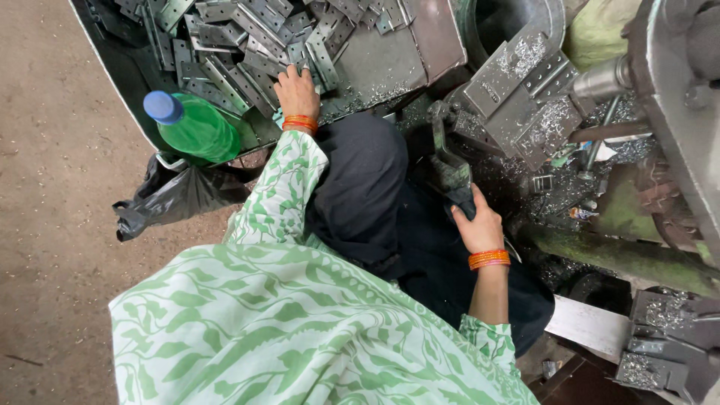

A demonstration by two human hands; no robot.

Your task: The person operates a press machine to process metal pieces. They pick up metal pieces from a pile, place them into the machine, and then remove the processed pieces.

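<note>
My left hand (pixel 297 91) reaches into a metal tray (pixel 420 45) of several perforated steel strips (pixel 240 37); its fingers rest on the pile, and I cannot tell whether they grip one. My right hand (pixel 478 225) is closed around the dark lever handle (pixel 448 166) of a press machine. Both wrists wear orange bangles. My green-and-white patterned sleeves and dark lap cloth fill the lower middle.
A green plastic bottle (pixel 196 127) with a blue cap leans in the tray's near corner. A black plastic bag (pixel 172 199) lies on the dirt floor. Metal plates (pixel 517 90) covered in shavings sit on the machine at right, beside a grey machine body (pixel 675 97).
</note>
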